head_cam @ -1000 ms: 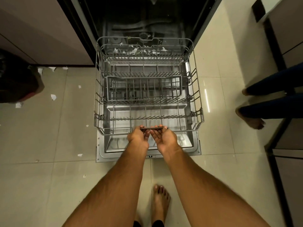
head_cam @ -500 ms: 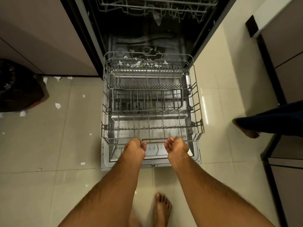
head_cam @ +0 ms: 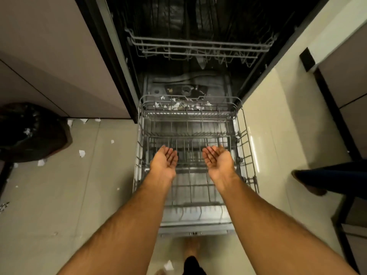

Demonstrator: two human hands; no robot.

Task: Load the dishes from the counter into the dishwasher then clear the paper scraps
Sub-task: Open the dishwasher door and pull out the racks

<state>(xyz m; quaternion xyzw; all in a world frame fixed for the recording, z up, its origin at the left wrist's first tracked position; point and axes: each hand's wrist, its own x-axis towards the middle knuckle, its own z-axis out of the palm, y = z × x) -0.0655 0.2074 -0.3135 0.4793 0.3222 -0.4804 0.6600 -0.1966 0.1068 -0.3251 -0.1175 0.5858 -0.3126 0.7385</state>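
Lower rack [head_cam: 246,139] out and bare; left hand [head_cam: 164,161] and right hand [head_cam: 217,160] hover above it, palms up, fingers released. Next, likely, fetching dishes from the counter.

No readable text or labels (anywhere in view).

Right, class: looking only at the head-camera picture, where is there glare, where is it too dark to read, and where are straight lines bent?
Head view: a bright streak of glare lies on the floor tile right of the lower rack; the dishwasher cavity above the upper rack is almost black; the wide lens bows the cabinet edge; the left hand and right hand look slightly soft.
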